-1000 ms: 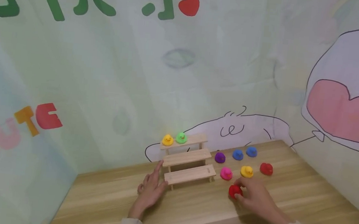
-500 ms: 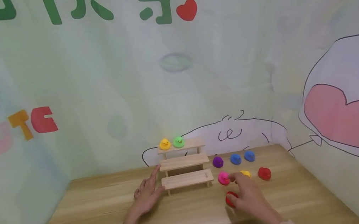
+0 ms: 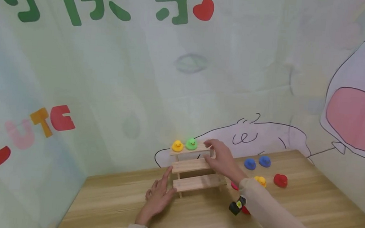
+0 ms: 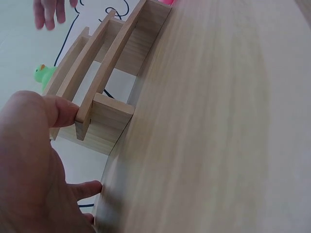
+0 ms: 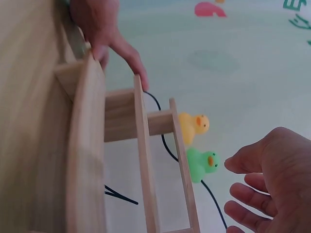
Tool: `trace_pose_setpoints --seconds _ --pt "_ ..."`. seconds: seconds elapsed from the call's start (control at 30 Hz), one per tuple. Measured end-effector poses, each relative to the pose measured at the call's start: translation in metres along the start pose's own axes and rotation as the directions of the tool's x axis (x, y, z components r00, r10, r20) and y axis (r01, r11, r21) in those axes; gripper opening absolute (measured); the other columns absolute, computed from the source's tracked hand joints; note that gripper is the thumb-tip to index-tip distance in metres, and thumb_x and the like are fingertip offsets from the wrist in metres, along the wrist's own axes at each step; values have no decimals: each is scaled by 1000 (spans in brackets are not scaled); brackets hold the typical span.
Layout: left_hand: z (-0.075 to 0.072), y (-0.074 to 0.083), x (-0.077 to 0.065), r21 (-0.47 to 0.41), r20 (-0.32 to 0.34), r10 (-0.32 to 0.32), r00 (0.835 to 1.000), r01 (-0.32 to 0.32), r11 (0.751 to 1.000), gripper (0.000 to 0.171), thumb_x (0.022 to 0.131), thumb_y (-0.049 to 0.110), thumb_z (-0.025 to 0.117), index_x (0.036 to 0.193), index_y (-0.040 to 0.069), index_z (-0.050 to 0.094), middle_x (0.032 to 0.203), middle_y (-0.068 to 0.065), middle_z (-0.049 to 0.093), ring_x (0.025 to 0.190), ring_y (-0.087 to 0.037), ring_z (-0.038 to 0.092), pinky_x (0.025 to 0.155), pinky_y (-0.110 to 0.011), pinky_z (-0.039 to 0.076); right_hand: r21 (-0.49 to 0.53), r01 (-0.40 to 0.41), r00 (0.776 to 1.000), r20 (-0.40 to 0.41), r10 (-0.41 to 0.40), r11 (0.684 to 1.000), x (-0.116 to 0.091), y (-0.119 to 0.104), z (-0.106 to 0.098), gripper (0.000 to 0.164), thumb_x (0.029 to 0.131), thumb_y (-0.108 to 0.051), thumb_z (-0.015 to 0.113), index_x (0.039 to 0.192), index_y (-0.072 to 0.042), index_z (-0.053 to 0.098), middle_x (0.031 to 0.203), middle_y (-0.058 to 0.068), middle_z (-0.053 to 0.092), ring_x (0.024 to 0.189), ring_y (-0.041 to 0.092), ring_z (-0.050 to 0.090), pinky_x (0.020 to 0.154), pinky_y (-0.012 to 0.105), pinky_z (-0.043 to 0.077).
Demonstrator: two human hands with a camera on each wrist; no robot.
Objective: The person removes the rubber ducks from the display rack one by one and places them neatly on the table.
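Note:
A three-step wooden shelf (image 3: pixel 196 182) stands on the table. On its top step sit a yellow duck (image 3: pixel 178 146) and a green duck (image 3: pixel 191 143). My left hand (image 3: pixel 159 197) lies at the shelf's left end, thumb touching the lowest step and index finger at the middle one. Over the right part of the upper steps is my right hand (image 3: pixel 222 159); its fingers are loosely bent with nothing between them in the right wrist view. A red duck (image 3: pixel 246 210) and a pink duck (image 3: pixel 235 186) are partly hidden by the right arm.
Right of the shelf on the wooden table (image 3: pixel 311 201) are two blue ducks (image 3: pixel 250 164), a yellow duck (image 3: pixel 260 181) and another red duck (image 3: pixel 281 180). A printed curtain (image 3: pixel 132 88) hangs close behind the table.
My right hand has let go of the near red duck and moved up and left to the shelf's top. The purple duck is now out of sight. My left hand stays at the shelf.

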State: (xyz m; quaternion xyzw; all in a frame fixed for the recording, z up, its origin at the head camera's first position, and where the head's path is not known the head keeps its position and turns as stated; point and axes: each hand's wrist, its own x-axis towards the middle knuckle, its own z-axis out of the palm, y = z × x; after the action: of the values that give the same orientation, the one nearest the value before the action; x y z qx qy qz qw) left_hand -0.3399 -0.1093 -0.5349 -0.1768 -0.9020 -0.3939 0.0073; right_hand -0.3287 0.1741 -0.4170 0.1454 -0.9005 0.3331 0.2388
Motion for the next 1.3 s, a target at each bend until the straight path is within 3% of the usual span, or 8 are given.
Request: trace_pose_setpoints --seconds 0.13,0.3,0.47,0.67,0.83,1.0,1.17,1.3 --pt "-3 1 -1 -1 -26 19 999 -19 1000 76 107 45 53 171 47 12 173 -26 36 157 -70 12 115 -85 1 -20 -22 999 38 22 1000 30 2 16 50 98 -15 73 145 -5 60 137 18 69 123 37 66 104 55 55" --pt "-6 8 -6 -9 -7 15 1000 -15 1000 78 105 40 55 171 42 13 172 -27 36 155 -73 13 114 -86 2 -5 -66 995 75 66 998 44 3 36 53 98 -19 74 148 -6 60 142 18 69 128 37 64 110 58 51" --pt "-6 19 -12 -17 -3 12 1000 -12 1000 78 102 37 56 171 38 18 169 -32 39 152 -76 14 111 -91 3 -14 -83 996 15 83 996 47 4 49 48 100 -23 75 144 -9 64 141 13 71 128 34 64 113 56 50" --pt "-4 15 -8 -8 -12 -10 1000 10 1000 79 102 42 55 170 47 14 168 -32 39 153 -73 15 113 -88 3 -4 -97 993 -72 97 995 50 -3 49 39 102 -22 73 138 -8 69 133 11 76 119 32 66 106 52 54" --pt "1 5 -4 -3 -4 -28 1000 28 1000 80 103 41 53 169 53 9 172 -27 37 158 -68 12 117 -84 0 28 -97 984 -146 100 995 38 -2 33 35 99 -18 75 132 -6 73 125 13 78 115 32 67 101 50 54" --pt "3 0 -1 9 0 -37 999 37 999 82 102 41 53 168 57 7 173 -25 36 159 -67 12 118 -82 0 37 -57 981 -183 63 998 10 5 7 34 96 -15 78 128 -4 73 122 15 78 113 34 69 100 52 54" --pt "2 5 -2 21 14 -44 999 44 999 81 103 42 52 169 53 7 174 -25 35 160 -66 10 118 -83 1 46 -112 982 -148 117 993 -28 13 -27 34 97 -18 78 128 -6 73 122 15 77 115 35 70 98 56 58" --pt "-2 13 -4 16 5 -30 1000 29 999 79 104 45 53 170 48 9 172 -28 36 158 -69 12 117 -86 1 -30 -144 985 -105 140 989 -56 28 -51 34 96 -18 78 126 -5 74 123 17 79 116 38 72 98 59 58"
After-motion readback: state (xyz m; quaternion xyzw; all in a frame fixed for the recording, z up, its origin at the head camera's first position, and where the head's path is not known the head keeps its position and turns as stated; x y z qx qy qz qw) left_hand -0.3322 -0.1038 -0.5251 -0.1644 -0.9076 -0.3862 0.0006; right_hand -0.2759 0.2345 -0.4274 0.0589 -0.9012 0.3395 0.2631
